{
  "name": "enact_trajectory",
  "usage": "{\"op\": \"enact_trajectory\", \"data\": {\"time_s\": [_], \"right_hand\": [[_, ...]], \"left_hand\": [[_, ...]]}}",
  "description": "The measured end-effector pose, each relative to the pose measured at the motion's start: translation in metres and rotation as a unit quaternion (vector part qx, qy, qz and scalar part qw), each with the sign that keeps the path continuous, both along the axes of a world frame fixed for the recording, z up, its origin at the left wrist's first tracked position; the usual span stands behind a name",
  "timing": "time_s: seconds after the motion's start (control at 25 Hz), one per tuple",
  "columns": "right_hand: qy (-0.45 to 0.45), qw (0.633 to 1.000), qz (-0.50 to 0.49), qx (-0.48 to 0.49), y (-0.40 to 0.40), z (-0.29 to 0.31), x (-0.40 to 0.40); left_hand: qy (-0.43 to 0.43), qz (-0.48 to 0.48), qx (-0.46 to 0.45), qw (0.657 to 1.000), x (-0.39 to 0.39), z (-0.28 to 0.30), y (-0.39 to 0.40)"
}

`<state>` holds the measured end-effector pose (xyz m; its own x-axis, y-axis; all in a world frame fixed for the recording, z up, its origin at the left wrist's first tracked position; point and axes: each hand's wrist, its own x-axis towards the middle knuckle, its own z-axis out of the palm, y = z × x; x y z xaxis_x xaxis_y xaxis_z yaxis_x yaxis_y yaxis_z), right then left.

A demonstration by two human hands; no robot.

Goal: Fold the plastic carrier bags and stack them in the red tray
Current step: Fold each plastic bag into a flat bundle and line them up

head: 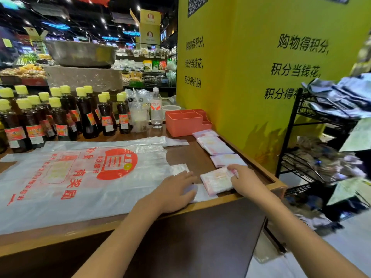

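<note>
Red print on thin clear plastic: that's the big carrier bag [76,177] lying flat along the front edge of the worktop [186,155], not folded yet. From the head view, your right hand [244,181] has its fingers [233,173] curled round a folded bag [216,182] at the front right corner, pinching it by its right side. Your left hand [176,189] lies flat on the handle end of the big bag, fingers straight and together, pressing down. Three more folded bags [214,145] sit in a row along the right edge, leading back to the red tray [184,123] near the yellow wall. The tray looks empty from here, so I'd say you're between folding and stacking. Next move probably needs you to lift that folded one and carry it back into the tray without it springing open.
</note>
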<state>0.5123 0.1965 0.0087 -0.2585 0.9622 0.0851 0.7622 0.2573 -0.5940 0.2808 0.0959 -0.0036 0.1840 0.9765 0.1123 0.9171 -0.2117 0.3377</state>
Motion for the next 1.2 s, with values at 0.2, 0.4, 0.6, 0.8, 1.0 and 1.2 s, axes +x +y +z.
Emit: {"op": "enact_trajectory", "data": {"time_s": [0.2,0.4,0.6,0.8,1.0,1.2], "right_hand": [[-0.137,0.986,-0.024,0.097,-0.009,0.001,0.010],[-0.154,0.966,0.147,0.144,-0.040,-0.014,0.003],[-0.196,0.965,0.156,0.075,-0.031,-0.017,0.009],[-0.185,0.973,0.135,0.032,-0.006,-0.012,0.031],[-0.174,0.978,0.118,0.007,0.008,-0.008,0.047],[-0.163,0.978,0.120,0.050,0.005,-0.010,0.045]], "left_hand": [[-0.057,0.014,-0.057,0.997,0.018,-0.012,0.016],[0.002,0.020,-0.059,0.998,0.017,-0.015,0.016],[0.021,0.022,-0.080,0.996,0.019,-0.013,0.014],[0.014,0.020,-0.079,0.997,0.020,-0.012,0.011],[0.007,0.022,-0.083,0.996,0.021,-0.011,0.012],[-0.023,0.049,-0.042,0.998,0.022,-0.008,0.005]]}}
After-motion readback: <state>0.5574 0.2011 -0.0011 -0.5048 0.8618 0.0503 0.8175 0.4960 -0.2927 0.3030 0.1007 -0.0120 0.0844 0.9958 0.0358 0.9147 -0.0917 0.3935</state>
